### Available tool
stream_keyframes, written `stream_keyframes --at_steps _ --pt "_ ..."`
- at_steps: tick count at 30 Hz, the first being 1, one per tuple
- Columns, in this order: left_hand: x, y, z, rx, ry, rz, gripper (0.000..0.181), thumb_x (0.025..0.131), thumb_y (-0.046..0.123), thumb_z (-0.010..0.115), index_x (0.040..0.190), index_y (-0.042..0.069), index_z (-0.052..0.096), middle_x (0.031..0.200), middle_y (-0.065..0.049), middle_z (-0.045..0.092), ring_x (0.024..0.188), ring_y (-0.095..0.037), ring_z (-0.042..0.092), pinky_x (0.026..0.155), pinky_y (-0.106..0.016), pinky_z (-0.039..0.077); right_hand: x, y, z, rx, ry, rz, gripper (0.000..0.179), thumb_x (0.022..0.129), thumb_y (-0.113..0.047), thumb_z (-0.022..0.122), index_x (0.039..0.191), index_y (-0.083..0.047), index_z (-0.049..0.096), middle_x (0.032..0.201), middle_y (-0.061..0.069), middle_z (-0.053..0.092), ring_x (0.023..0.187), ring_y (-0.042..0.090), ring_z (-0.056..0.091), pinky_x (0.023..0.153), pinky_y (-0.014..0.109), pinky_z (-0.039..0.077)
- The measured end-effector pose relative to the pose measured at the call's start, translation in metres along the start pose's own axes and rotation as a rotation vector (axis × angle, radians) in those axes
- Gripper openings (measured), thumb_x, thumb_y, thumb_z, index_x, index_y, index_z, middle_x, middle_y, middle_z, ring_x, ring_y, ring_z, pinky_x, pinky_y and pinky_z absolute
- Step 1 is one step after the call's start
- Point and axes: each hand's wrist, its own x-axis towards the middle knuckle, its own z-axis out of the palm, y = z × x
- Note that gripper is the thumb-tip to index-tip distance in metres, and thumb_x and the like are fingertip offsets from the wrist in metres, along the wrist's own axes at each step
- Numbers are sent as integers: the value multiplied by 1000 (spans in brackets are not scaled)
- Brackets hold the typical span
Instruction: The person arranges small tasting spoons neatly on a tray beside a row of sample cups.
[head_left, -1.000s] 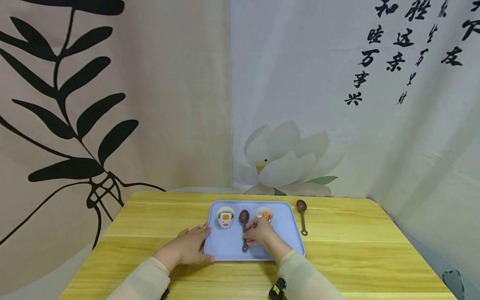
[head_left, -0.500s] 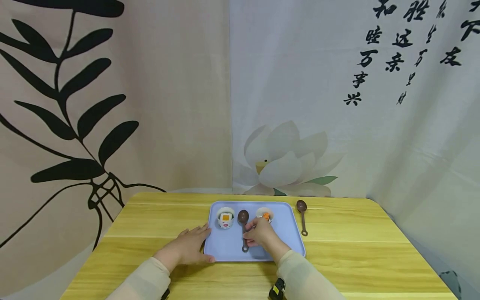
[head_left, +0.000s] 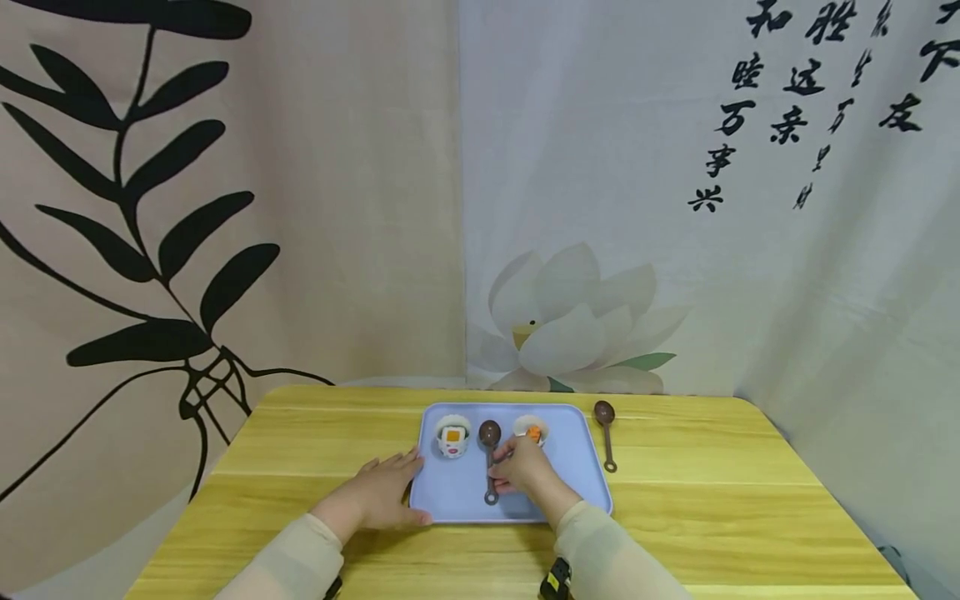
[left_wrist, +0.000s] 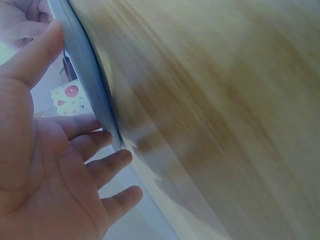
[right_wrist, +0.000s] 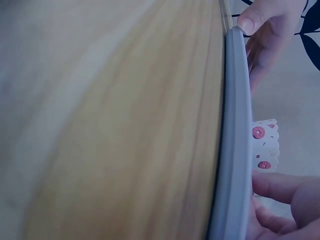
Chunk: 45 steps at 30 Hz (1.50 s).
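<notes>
The nearer right hand (head_left: 525,472) pinches the middle spoon (head_left: 490,434) by its handle, bowl pointing away. The left hand (head_left: 381,493) spreads loose fingers against the tray (head_left: 453,497).

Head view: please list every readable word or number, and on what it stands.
"和睦万事兴": pale curtain.
"胜远亲": same curtain.
"友": same curtain; characters above unclear.
Small column: too cursive to read.
Yellow patch on black device: any print too small.

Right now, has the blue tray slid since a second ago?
No, in the head view the blue tray keeps its place on the wood-grain table.
</notes>
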Motion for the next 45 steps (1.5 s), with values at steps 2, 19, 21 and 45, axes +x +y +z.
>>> stream_keyframes --at_steps 2,19,21,45 --pt "0 0 0 -1 -1 0 99 80 60 74 151 -1 41 161 -18 30 145 -42 31 115 -65 21 0 0 0 0 0 -2 21 80 17 70 94 8 58 71 13 62 56 18 63 57 37 61" --pt "2 0 3 18 -2 -1 100 80 62 73 151 0 41 161 -16 31 146 -40 30 116 -64 22 -4 1 -5 -12 -2 9 19 83 14 71 96 8 60 71 11 61 58 19 64 58 38 61" --pt "2 0 3 17 -2 0 100 80 62 73 151 0 41 161 -16 31 146 -40 31 115 -64 22 -5 -1 -7 -20 -1 8 18 83 13 72 96 8 61 72 12 61 59 20 64 58 38 61" --pt "1 0 2 1 8 -6 100 80 61 75 151 -1 41 161 -17 31 145 -41 32 116 -64 21 -21 -19 -29 11 -29 -72 20 86 9 68 105 13 61 82 14 62 63 21 63 60 38 61"
